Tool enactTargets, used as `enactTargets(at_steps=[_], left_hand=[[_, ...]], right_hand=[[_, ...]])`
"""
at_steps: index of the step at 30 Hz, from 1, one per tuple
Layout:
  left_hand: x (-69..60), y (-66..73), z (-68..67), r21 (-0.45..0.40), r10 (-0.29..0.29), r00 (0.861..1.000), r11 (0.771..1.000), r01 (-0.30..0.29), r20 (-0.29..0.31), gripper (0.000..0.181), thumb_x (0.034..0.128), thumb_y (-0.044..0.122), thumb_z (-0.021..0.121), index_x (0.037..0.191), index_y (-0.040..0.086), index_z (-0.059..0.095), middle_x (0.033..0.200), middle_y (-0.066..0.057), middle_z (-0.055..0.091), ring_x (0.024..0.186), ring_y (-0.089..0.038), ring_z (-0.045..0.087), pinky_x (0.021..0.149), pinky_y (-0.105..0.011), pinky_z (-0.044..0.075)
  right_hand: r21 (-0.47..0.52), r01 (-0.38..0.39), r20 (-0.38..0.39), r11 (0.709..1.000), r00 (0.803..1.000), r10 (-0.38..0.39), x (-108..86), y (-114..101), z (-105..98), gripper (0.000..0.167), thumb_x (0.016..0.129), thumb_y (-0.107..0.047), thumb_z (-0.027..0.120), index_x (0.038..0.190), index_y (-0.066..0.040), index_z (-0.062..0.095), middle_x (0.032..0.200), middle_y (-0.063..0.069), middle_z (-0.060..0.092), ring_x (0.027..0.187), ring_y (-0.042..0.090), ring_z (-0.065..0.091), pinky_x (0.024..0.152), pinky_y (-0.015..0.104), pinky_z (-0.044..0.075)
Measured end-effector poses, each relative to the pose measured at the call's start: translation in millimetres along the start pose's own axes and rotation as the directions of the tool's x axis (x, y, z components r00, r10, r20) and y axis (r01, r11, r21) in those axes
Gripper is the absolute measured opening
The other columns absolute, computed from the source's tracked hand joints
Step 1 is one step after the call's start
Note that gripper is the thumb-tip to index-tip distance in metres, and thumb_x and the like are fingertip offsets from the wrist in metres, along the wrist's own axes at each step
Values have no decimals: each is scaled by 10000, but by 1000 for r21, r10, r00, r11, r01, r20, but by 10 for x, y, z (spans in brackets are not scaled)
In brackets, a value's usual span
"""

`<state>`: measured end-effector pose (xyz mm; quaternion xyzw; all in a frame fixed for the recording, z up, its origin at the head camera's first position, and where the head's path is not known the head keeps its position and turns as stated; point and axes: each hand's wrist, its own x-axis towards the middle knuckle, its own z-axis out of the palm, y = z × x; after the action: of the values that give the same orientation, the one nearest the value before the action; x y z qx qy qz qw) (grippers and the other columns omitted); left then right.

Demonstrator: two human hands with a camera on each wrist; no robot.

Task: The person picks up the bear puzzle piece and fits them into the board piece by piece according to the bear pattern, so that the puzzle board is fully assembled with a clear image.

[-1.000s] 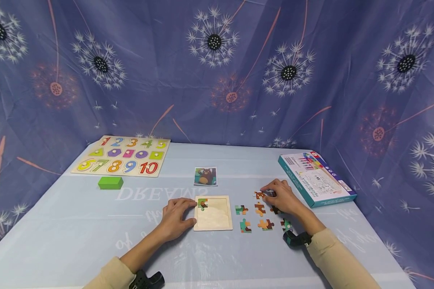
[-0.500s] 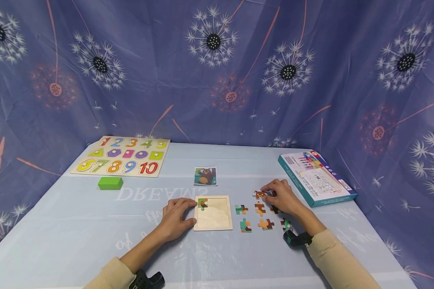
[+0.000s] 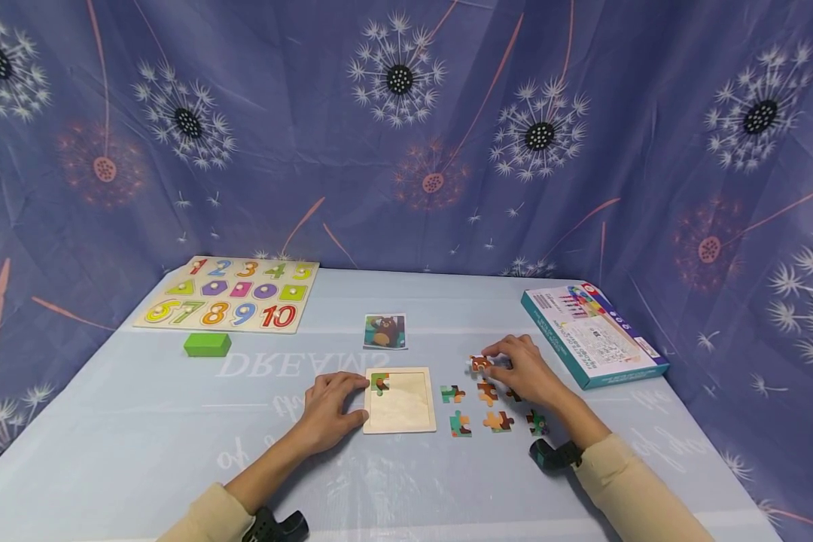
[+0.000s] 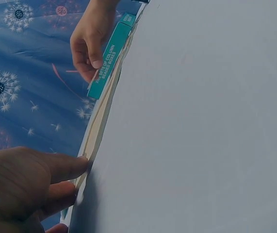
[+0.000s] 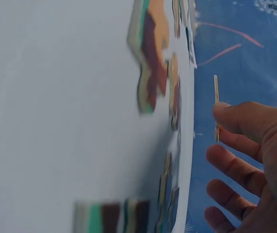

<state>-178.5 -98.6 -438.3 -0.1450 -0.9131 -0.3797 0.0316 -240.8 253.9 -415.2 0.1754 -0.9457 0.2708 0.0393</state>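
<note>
Left hand (image 3: 328, 414): fingers and thumb spread, touching the left rim of the wooden tray (image 3: 406, 414)
Loose pieces (image 3: 498, 422): on the bench (image 3: 406, 489), right of the tray
Right hand (image 3: 527, 370): pinching a brown puzzle piece (image 3: 479, 363) above the bench
Tray's far-left corner: one seated piece (image 3: 379, 382)
Picture card (image 3: 385, 331): beyond the tray
Number board (image 3: 226, 295): far left

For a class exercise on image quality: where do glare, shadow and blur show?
Head: soft sheen on the tabletop, nearer the camera than the square puzzle tray; left wrist: dark shadow beside the left hand; right wrist: puzzle pieces along the bottom edge look blurred.
</note>
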Motion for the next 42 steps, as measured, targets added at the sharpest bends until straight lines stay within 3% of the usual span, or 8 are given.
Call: enactTargets(at_steps=[11,24,42], left_hand=[[0,-1,1,-2,1,1000,1000,-1,0,396,765,130,709,1151,99,629,1256,-62,573,1212,-307,370,980,-558,201],[-4,-2,-1,-7,3,1000,1000,-3,1,400,764,130,707,1155,94,628,1254,-69,574,1217,-316,369,980,-559,200],[-7,1,-5,2,9,1000,1000,-9,-5,392,762,132,707,1145,101,630,1247,-54,580,1212,-304,373,974,-562,204]], right_hand=[[-2,45,-41,999,998,-45,-4,-309,72,279,822,-230,702,1081,-126,691,1023,42,628,984,223,433,868,451,300],[-26,73,-33,997,997,-74,37,-659,246,269,794,-229,729,1051,-152,705,1005,25,639,962,193,449,873,442,324],[-28,135,-59,991,989,-136,133,-945,513,246,777,-195,737,1013,-132,707,946,15,650,903,181,461,830,401,327]])
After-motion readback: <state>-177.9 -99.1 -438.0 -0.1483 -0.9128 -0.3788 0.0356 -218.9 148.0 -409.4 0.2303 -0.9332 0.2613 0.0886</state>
